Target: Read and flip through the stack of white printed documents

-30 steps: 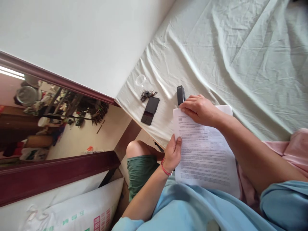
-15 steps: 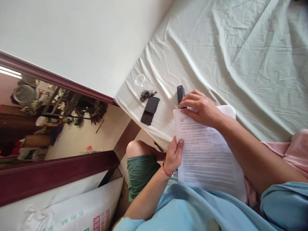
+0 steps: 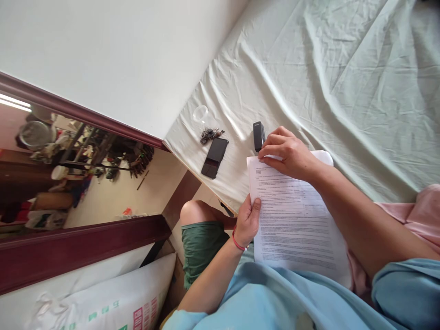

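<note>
Since the earlier frames the right hand (image 3: 288, 153) has curled its fingers tighter at the top edge of the sheets of paper (image 3: 295, 220), fingertips now bunched at the upper left corner of the stack rather than lying flat across it — and the stack itself has shifted slightly, its top edge squared a little nearer the black stapler (image 3: 258, 135). That looks like lining up the pages at that corner, close to the stapler.

From left to right: near the left corner of the bed (image 3: 343, 68), on the pale sheet, lie a clear ring-shaped thing (image 3: 200, 113), a bunch of keys (image 3: 209, 134) and a dark phone (image 3: 215, 157), well apart from the hands. The stapler lies just beside the right hand's fingertips; whether they touch cannot be told. The left hand (image 3: 247, 220), with a red band at the wrist, pinches the left edge of the paper between thumb and fingers, closed on it. The right hand presses down on the paper's top edge, fingers bent — holding the sheets rather than gripping anything else. The paper rests partly on the bed's near edge and partly over the person's lap.
</note>
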Demonstrator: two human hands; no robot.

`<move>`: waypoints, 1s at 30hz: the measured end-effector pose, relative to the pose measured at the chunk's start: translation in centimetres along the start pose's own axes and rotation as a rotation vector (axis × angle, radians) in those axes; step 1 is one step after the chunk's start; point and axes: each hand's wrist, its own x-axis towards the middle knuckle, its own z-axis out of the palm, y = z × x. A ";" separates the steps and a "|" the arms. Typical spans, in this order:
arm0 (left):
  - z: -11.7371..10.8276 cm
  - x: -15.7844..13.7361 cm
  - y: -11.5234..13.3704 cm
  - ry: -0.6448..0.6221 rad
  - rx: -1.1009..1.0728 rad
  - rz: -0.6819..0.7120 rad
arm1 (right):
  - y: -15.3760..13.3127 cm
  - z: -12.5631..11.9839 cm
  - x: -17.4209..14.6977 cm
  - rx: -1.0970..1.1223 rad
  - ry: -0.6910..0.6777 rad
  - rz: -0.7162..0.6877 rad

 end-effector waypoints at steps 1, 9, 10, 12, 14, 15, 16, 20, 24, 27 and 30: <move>0.0 0.0 0.0 0.000 -0.010 0.000 | 0.0 0.0 0.0 -0.007 -0.009 0.002; 0.0 0.1 -0.2 0.003 -0.026 -0.008 | -0.5 -0.3 0.1 -0.099 -0.093 0.070; 0.0 0.1 -0.2 0.004 -0.018 -0.005 | -0.5 -0.3 0.0 -0.105 -0.102 0.083; 0.1 0.0 -0.1 0.007 -0.003 0.004 | -0.4 -0.4 0.0 -0.116 -0.126 0.114; 0.1 0.0 0.1 0.005 0.009 0.012 | -0.4 -0.4 0.0 -0.126 -0.155 0.146; 0.2 0.0 0.1 0.005 0.014 0.014 | -0.4 -0.4 0.0 -0.130 -0.169 0.162; 0.2 0.0 0.2 0.005 0.021 0.016 | -0.4 -0.4 0.0 -0.135 -0.179 0.175; 0.3 0.0 0.3 0.008 0.052 0.029 | -0.7 -0.5 0.2 -0.141 -0.186 0.205; 0.3 -0.1 0.2 0.005 0.077 0.053 | -0.7 -0.4 0.2 -0.128 -0.166 0.192; 0.3 -0.1 0.2 0.012 0.096 0.057 | -0.6 -0.2 0.1 -0.121 -0.141 0.172; 0.3 -0.2 0.2 0.012 0.108 0.046 | -0.5 0.0 0.0 -0.112 -0.127 0.155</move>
